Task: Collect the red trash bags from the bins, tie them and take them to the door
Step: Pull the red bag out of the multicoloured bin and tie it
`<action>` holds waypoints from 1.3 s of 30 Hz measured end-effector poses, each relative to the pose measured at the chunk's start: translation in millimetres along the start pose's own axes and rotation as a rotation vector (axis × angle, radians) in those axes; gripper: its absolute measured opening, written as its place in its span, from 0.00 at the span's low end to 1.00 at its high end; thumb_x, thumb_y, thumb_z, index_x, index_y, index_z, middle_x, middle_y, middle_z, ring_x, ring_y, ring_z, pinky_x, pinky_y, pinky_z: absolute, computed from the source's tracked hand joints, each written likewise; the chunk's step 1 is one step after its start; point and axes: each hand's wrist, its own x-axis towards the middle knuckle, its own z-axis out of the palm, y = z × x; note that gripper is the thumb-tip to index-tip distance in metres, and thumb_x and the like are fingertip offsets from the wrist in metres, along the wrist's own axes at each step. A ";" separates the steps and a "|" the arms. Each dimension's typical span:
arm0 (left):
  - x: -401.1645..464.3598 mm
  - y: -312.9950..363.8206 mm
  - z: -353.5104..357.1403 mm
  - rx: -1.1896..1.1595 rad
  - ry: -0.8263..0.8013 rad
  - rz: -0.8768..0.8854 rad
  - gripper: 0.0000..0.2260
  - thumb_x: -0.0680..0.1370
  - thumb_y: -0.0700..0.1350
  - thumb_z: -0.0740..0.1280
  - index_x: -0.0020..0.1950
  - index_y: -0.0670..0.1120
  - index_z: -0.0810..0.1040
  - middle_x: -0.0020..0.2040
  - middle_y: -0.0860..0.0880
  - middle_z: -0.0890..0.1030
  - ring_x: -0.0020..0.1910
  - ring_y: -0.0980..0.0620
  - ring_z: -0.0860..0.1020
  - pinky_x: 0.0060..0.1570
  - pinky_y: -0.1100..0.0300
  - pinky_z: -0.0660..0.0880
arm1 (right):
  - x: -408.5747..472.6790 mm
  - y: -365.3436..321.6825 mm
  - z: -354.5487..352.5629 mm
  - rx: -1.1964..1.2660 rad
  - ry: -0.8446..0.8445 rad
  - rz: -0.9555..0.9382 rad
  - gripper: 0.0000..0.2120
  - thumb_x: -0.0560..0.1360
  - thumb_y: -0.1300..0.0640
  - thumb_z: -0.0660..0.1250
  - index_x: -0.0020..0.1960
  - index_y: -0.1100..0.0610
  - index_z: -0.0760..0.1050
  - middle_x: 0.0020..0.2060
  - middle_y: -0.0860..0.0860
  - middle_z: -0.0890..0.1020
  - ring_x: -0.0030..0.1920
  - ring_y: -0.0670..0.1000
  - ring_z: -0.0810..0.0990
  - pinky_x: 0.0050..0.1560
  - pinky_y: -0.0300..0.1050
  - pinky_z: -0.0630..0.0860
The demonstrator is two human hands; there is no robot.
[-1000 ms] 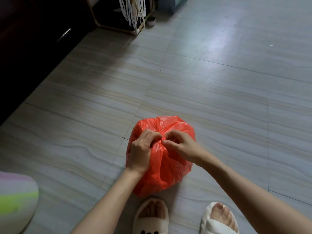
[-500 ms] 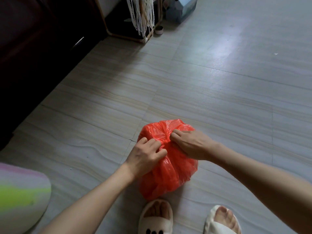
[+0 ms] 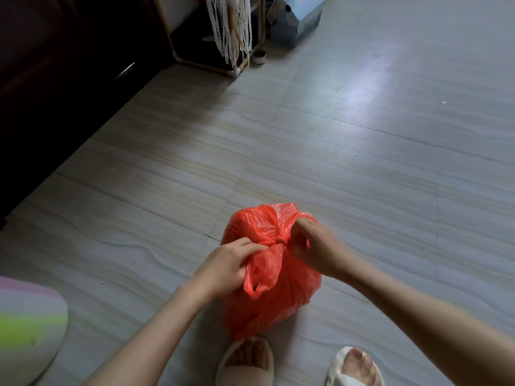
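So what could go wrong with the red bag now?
The knot looks only just cinched; if the left hand or right hand lets go early, it may loosen. Hard pulling could tear the thin red bag. It also sits right before the slippers, so it might get kicked.

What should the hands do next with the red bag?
Probably pull the two handles apart to tighten the knot. The left hand and right hand each grip a handle of the red bag, and the knot looks just formed.

Both hands' fingers (image 3: 252, 247) pinch the knotted red bag (image 3: 284, 296).
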 end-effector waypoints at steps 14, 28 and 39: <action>12.6 24.6 -1.1 -0.099 0.243 -0.364 0.09 0.75 0.43 0.64 0.55 0.47 0.73 0.50 0.42 0.82 0.51 0.40 0.79 0.48 0.50 0.75 | -4.5 -6.4 15.3 -0.005 0.023 -0.002 0.09 0.75 0.59 0.58 0.54 0.61 0.71 0.47 0.56 0.80 0.47 0.56 0.78 0.45 0.45 0.69; -17.0 -32.6 8.5 0.687 0.317 0.141 0.04 0.70 0.40 0.58 0.41 0.47 0.70 0.22 0.49 0.74 0.19 0.50 0.74 0.14 0.64 0.64 | -8.0 23.0 -5.9 -0.515 -0.027 -0.353 0.15 0.73 0.55 0.54 0.33 0.60 0.72 0.25 0.53 0.75 0.25 0.53 0.76 0.17 0.44 0.70; 7.7 -16.1 -41.2 0.714 0.172 0.145 0.06 0.69 0.41 0.57 0.37 0.47 0.73 0.20 0.49 0.73 0.17 0.50 0.73 0.14 0.66 0.60 | -8.6 23.4 -41.7 -0.361 -0.336 -0.070 0.14 0.73 0.51 0.47 0.43 0.57 0.68 0.39 0.56 0.79 0.39 0.61 0.79 0.32 0.49 0.64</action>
